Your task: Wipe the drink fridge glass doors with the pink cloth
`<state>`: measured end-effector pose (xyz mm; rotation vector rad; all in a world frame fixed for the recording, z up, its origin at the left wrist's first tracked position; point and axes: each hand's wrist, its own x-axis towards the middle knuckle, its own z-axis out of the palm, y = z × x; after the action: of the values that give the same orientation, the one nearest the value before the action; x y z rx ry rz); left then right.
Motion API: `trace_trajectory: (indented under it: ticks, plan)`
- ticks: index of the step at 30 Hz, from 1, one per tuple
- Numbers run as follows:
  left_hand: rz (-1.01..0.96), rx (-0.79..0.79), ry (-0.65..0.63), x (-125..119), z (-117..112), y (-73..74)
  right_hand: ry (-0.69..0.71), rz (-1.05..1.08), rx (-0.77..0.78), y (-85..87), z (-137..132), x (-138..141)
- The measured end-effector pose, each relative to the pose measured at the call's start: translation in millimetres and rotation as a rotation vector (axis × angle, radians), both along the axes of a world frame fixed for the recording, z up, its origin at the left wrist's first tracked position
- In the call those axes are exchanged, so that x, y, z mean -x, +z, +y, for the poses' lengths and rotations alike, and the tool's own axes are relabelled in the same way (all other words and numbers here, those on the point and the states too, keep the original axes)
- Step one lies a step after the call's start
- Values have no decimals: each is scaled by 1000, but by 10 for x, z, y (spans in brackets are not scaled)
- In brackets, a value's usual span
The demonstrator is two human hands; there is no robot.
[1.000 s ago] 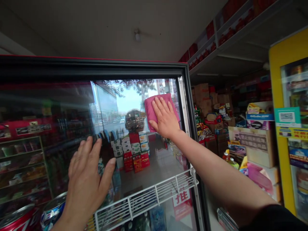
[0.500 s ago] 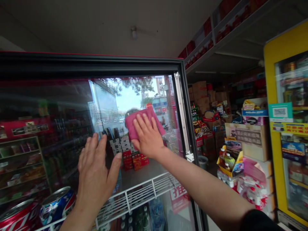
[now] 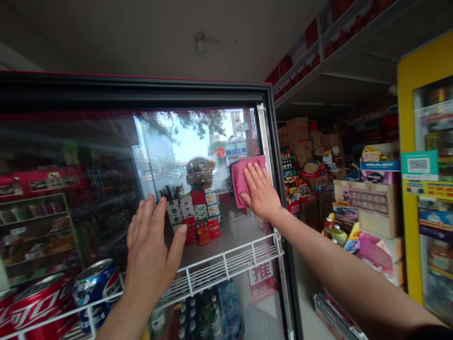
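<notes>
Rightward, the pink cloth (image 3: 238,184) has moved across the glass (image 3: 191,134). Nearest, my left hand (image 3: 151,255) is spread, holding nothing; whether it touches glass, I can't tell. Beyond, my right hand (image 3: 261,192) presses the cloth flat, fingers extended, beside the metal strip (image 3: 265,137); overreaching could snag it there.

Above me I see a dim grey ceiling (image 3: 116,38) with a small bulb (image 3: 200,45) on it, and to my right a long high shelf (image 3: 304,78) carries red boxes (image 3: 311,32). Deeper in the shadowy room I make out stacked cartons (image 3: 298,132); nearer me, at far right, stands a yellow-framed cooler (image 3: 406,123), and a strip of pale floor (image 3: 307,307) shows low down.
</notes>
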<state>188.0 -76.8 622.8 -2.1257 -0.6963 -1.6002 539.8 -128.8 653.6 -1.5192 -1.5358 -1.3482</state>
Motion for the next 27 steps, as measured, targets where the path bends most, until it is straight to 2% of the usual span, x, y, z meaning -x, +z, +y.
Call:
trace_trajectory:
  ticks: [4, 9, 12, 15, 19, 21, 24, 27]
  plan:
    - [-5, 23, 39, 212, 1, -183, 46, -133, -30, 67, -48, -65]
    - [-32, 60, 61, 438, -13, -376, 38, -217, 34, 191, 49, 211]
    - [-48, 71, 67, 522, -41, -428, 55, -229, 91, 145, 194, 569]
    - [-42, 79, 78, 572, -61, -453, 125, -249, 162, 112, 371, 1052]
    - [-27, 117, 97, 572, -37, -460, 251, -396, 245, 190, 550, 1695]
    - [-25, 124, 95, 536, -14, -442, 262, -454, 291, 245, 585, 1894]
    - [-17, 122, 87, 447, -4, -383, 240, -465, 322, 277, 566, 1936]
    - [-1, 105, 72, 355, -43, -329, 247, -445, 302, 226, 485, 1690]
